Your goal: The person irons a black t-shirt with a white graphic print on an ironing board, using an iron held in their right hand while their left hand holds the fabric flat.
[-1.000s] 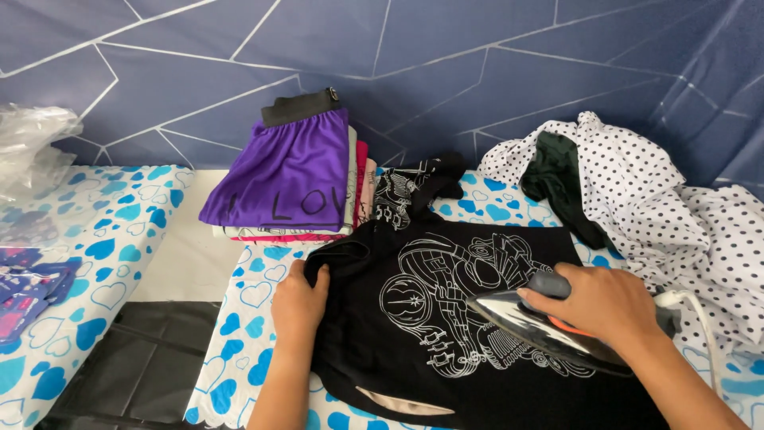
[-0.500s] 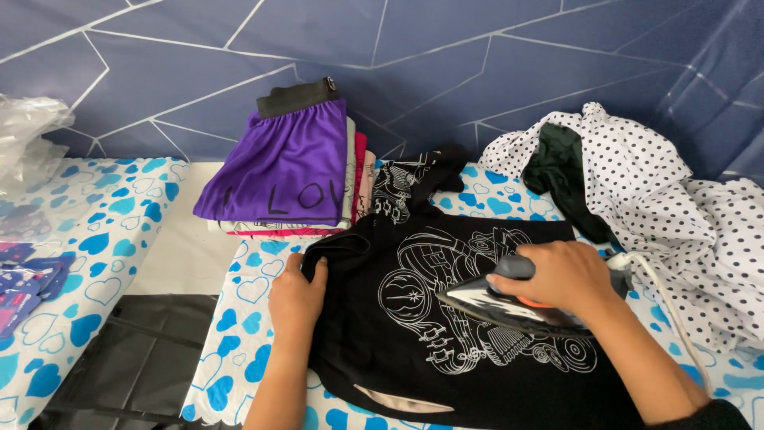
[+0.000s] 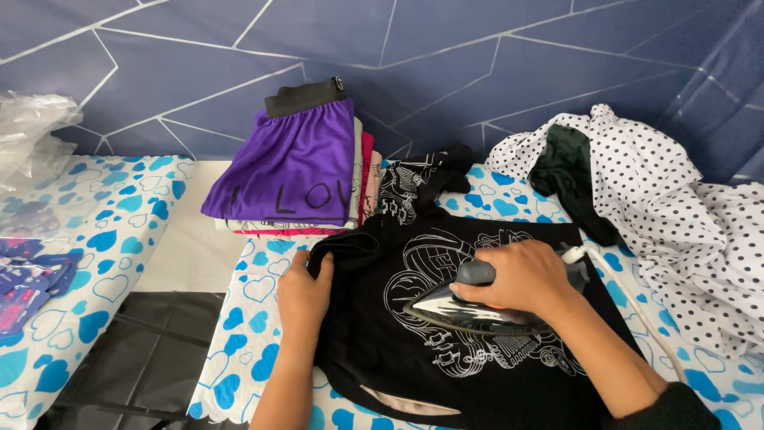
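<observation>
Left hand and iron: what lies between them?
In the head view, only black shirt, part of its white print, lies between the left hand and the iron.

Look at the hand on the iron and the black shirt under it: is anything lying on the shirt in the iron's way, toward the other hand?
Nothing visible does. The right hand grips the iron, which sits on the white print of the black shirt. Between its tip and the left hand pressing the shirt's edge there is only bare black cloth.

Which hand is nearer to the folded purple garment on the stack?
The left. The left hand presses the black shirt's edge just below the purple garment. The right hand holds the iron farther to the right, on the shirt's print.
</observation>
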